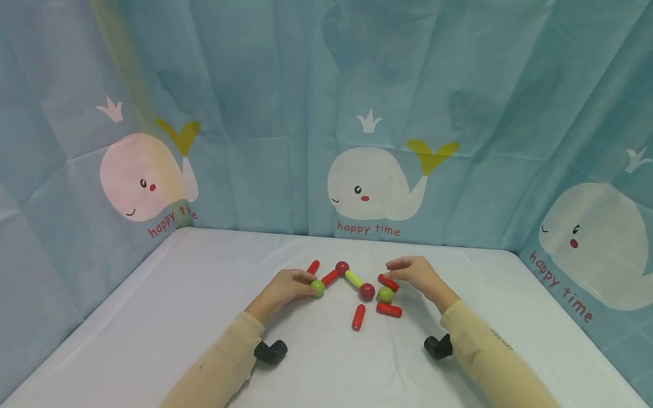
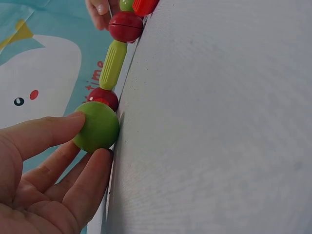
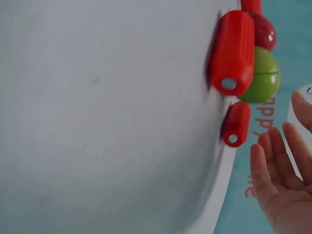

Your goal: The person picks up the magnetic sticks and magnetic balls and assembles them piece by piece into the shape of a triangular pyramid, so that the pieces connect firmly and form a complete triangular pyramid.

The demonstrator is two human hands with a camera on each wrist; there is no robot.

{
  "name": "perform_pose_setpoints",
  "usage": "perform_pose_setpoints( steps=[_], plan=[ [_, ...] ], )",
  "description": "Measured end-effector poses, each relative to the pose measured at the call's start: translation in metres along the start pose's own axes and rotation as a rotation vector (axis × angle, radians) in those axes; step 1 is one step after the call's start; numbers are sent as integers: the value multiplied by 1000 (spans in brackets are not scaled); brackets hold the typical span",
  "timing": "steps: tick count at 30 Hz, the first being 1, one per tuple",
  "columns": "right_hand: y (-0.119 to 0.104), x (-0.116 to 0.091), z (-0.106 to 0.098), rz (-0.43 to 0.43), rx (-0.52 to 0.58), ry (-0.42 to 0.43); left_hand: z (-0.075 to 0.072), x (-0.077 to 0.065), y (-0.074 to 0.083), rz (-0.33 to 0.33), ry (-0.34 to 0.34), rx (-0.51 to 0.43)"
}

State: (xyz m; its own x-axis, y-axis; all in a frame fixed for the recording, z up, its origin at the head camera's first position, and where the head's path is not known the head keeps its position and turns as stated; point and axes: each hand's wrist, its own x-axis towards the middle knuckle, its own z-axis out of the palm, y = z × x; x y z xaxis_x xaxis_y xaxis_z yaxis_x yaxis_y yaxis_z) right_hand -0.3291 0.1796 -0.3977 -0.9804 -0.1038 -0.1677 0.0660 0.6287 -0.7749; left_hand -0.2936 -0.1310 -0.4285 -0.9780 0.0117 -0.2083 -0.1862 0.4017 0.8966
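Observation:
My left hand (image 1: 291, 285) pinches a green ball (image 2: 97, 127) between thumb and fingertips, low at the tabletop. From this ball a line runs to a red rod (image 1: 330, 277), a dark red ball (image 1: 342, 267), a yellow-green rod (image 2: 113, 66) and a second dark red ball (image 2: 126, 27). My right hand (image 3: 287, 175) holds nothing; its fingers are extended and apart. It hovers beside a red rod (image 1: 389, 282), close to another green ball (image 3: 263, 78) that lies by the second dark red ball. A red rod (image 3: 233, 53) lies just in front of that green ball.
One loose red rod (image 1: 359, 317) lies nearer me, between the hands. Another red rod (image 1: 313, 267) is partly hidden behind my left hand. The white-covered table (image 1: 326, 362) ends at a blue whale-print curtain (image 1: 285, 187). A black wrist mount (image 1: 271, 352) juts from the left sleeve.

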Motion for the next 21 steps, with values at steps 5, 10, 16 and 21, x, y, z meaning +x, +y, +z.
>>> perform_pose_setpoints(
  steps=[5, 10, 16, 21],
  plan=[
    [6, -1, -3, 60, -18, 12, 0, 1, 0, 13, -6, -25],
    [10, 2, -4, 109, 6, 1, -1, 2, 0, 15, -7, -34],
    [12, 1, -2, 152, 24, 1, 0, 2, -1, 15, -9, -38],
    [14, 1, -1, 160, 42, -5, 1, 1, -1, 7, -4, -23]
  ],
)
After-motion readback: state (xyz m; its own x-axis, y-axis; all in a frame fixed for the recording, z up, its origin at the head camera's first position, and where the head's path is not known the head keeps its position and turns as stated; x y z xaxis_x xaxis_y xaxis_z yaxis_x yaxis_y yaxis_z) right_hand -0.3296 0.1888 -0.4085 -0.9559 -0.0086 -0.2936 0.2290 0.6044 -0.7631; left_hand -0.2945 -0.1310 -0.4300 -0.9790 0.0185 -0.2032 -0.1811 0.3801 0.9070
